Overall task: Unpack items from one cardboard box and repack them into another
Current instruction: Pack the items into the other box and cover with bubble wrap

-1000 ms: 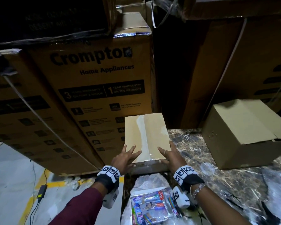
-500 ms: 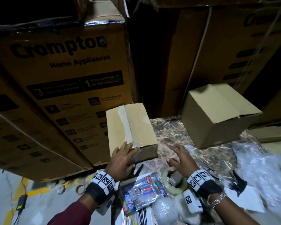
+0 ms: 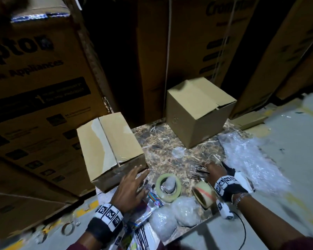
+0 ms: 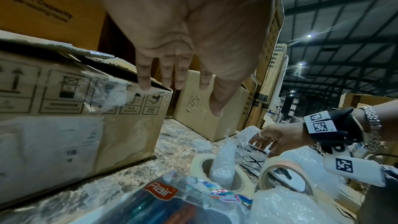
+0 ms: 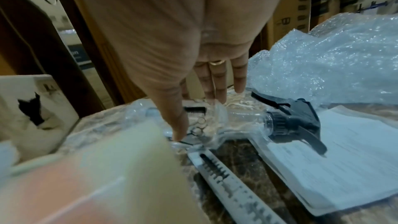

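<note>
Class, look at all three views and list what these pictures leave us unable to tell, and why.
- Contents of the two boxes: head view, the left box and right box have their flaps down.
- Clear packet under the right hand: right wrist view, blur and glare hide its contents.
- Tape roll: right wrist view, too close and blurred.
- Printed paper: right wrist view, text too small.

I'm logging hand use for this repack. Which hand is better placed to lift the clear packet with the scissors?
Likely the right hand: its fingers already reach down onto the clear packet holding the scissors. The left hand is open near the taped box, with the tape roll in between.
</note>
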{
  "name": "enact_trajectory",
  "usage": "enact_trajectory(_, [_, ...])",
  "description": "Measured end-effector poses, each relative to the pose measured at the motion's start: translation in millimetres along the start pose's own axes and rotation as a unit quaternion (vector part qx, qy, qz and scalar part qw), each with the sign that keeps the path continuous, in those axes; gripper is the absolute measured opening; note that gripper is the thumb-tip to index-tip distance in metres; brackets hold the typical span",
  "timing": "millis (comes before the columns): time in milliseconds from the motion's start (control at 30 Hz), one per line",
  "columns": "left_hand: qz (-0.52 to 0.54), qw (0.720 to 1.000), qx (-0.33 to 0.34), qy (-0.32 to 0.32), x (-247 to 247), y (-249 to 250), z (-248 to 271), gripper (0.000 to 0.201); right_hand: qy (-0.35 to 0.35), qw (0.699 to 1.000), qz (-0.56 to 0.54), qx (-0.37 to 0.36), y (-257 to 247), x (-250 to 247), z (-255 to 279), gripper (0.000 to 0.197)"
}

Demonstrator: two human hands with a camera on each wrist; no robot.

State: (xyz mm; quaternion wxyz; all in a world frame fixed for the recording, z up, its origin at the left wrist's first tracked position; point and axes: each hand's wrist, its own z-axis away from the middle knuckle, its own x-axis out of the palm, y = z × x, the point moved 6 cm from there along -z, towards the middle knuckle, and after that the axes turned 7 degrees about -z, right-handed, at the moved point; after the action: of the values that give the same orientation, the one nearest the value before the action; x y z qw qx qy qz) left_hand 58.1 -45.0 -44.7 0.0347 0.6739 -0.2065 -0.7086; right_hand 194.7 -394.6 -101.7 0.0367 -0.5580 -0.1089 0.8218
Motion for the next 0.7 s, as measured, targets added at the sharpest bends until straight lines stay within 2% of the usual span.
enact_trajectory(133, [0.006,1.000,0.009,-0.010,-1.5,5.7,1.0,0.066,-0.043,0.998,0.048,-0.019,-8.2,-0.9,-9.2,0.053])
enact_trajectory(233, [0.000,1.000,0.001,-0.012,-1.7,8.7,3.8,0.067,-0.062,0.995,0.062,-0.056,-21.4,-2.9,-12.2,0.066])
enact_trajectory(367, [0.008,1.000,-0.003,-0.006,-1.0,8.0,7.9,0.071,-0.041,0.986,0.123,-0.104,-36.3,-5.7,-17.0,0.070])
enact_trajectory(467, [0.021,1.000,-0.001,0.017,-6.5,9.3,16.0,0.070,-0.027,0.958,0.246,-0.146,-62.8,-13.1,-10.2,0.067])
enact_trajectory(567, [0.034,0.999,-0.015,0.020,-5.8,10.8,24.9,0.069,-0.044,0.900,0.394,-0.179,-99.8,-11.0,4.2,0.042])
enact_trajectory(633, [0.040,0.999,-0.020,0.022,-3.2,11.8,29.5,0.068,-0.043,0.885,0.423,-0.188,-120.1,-4.5,8.2,0.037])
enact_trajectory(700, [0.049,0.998,-0.028,0.024,-0.8,11.8,35.0,0.069,-0.040,0.885,0.422,-0.193,-135.5,3.3,11.6,0.040])
